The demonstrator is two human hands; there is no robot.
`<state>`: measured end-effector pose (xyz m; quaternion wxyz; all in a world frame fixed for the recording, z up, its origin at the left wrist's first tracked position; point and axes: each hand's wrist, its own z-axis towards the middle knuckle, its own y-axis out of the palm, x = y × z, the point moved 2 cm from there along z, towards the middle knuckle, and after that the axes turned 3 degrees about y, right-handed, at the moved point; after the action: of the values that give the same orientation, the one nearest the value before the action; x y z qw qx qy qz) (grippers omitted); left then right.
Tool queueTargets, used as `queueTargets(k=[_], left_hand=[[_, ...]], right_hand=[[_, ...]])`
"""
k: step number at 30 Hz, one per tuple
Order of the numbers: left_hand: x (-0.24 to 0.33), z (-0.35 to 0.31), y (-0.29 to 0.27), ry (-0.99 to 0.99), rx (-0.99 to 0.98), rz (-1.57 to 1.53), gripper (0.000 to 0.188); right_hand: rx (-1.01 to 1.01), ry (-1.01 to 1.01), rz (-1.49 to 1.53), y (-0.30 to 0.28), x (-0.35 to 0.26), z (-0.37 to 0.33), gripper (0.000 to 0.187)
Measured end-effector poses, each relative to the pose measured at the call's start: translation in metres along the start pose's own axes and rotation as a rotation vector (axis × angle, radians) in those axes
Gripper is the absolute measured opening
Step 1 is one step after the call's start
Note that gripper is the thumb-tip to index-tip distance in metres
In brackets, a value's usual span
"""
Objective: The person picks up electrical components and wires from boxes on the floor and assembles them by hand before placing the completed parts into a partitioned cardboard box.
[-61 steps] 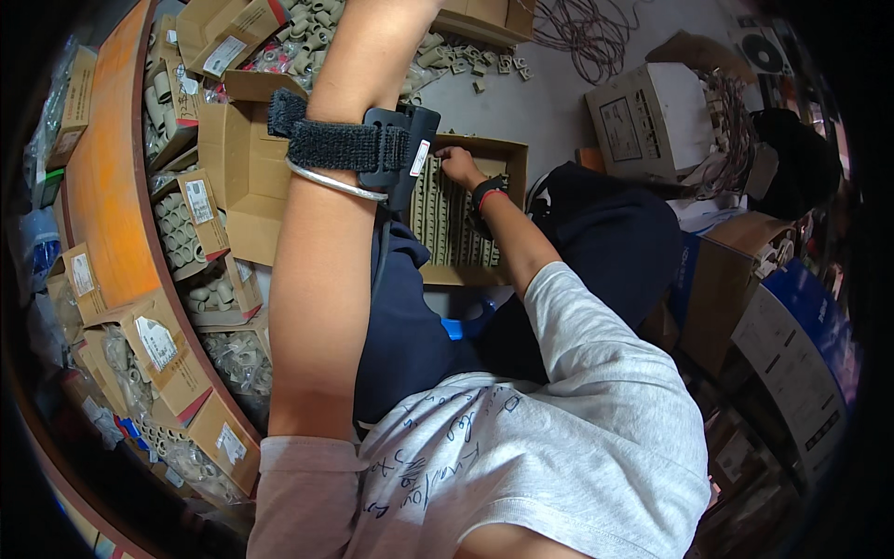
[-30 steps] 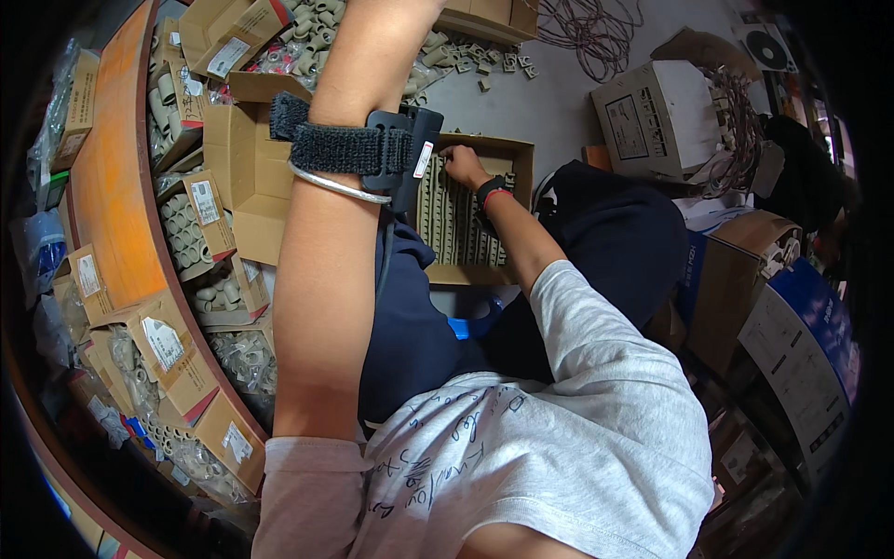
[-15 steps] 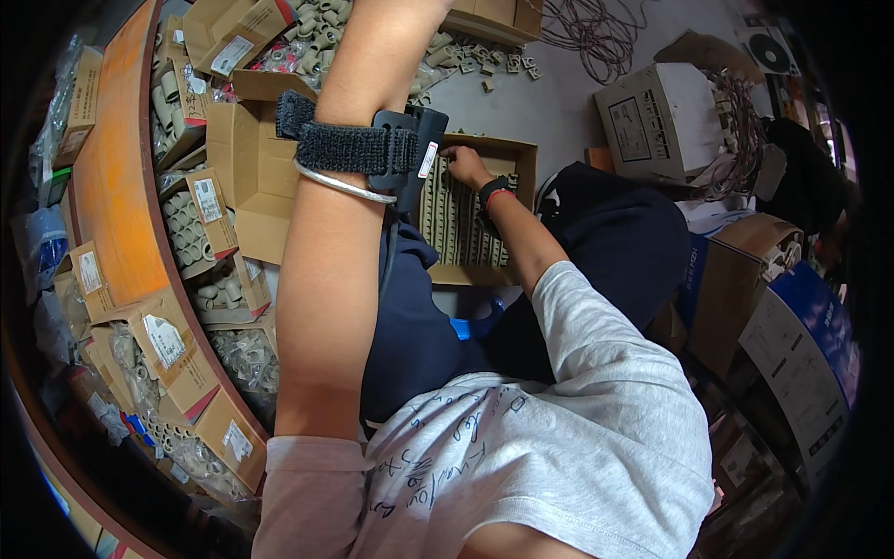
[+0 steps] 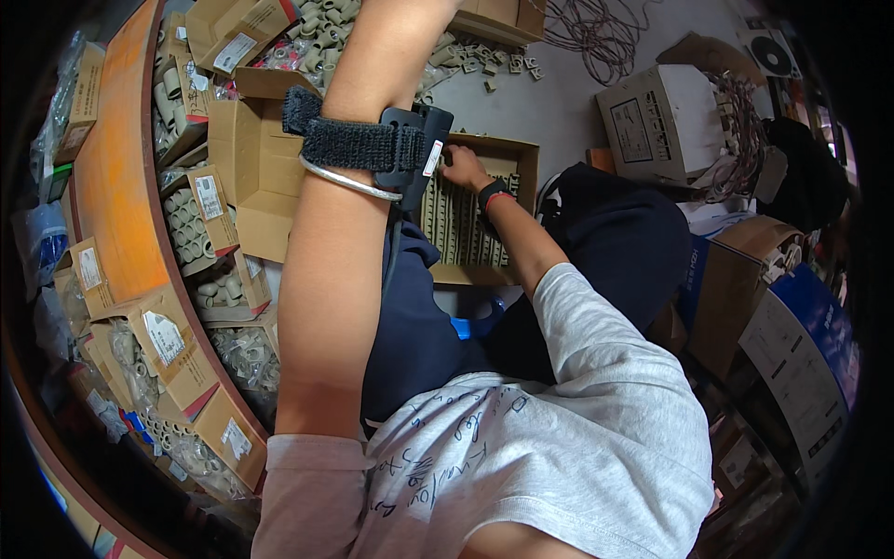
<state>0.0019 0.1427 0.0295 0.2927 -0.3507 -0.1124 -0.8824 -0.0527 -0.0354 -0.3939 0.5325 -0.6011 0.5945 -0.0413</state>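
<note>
My right hand reaches into an open cardboard box between my legs. Its fingers are curled near the box's far left corner; whatever they hold is hidden. Tight rows of small beige-grey plastic fittings fill this box. My left arm stretches forward across the view, a black strap with a small dark device around it. The arm runs off the top edge, so my left hand is out of sight. That arm and the device cover part of the box's left side.
Loose small fittings lie on the grey floor ahead. Boxes of pipe fittings stand along an orange-brown board at left. A white carton and a heap of cable are at far right.
My left arm and its strap have shifted slightly to the right. The right hand stays in the box, its fingers a little changed in position.
</note>
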Motion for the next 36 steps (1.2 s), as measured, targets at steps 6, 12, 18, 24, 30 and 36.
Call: queueTargets(k=[6,12,18,24,30,36], left_hand=[[0.018,-0.003,-0.01,-0.319,-0.08,0.111,0.011],[0.014,0.0,-0.009,-0.107,-0.027,0.105,0.011],[0.013,0.0,-0.007,-0.16,-0.023,0.074,0.012],[0.021,-0.001,-0.006,-0.345,-0.037,0.087,0.012],[0.014,-0.001,-0.009,-0.12,-0.032,0.135,0.012],[0.013,0.002,-0.004,-0.106,-0.056,0.069,0.013]], right_hand=[[-0.024,-0.061,-0.236,-0.001,-0.029,-0.019,0.074],[-0.083,-0.02,-0.277,0.002,-0.036,-0.026,0.078],[-0.082,-0.016,-0.267,0.002,-0.037,-0.025,0.076],[-0.067,-0.019,-0.272,0.001,-0.035,-0.024,0.075],[-0.106,-0.068,-0.235,0.001,-0.038,-0.024,0.077],[0.135,0.003,-0.029,0.006,-0.007,-0.012,0.046]])
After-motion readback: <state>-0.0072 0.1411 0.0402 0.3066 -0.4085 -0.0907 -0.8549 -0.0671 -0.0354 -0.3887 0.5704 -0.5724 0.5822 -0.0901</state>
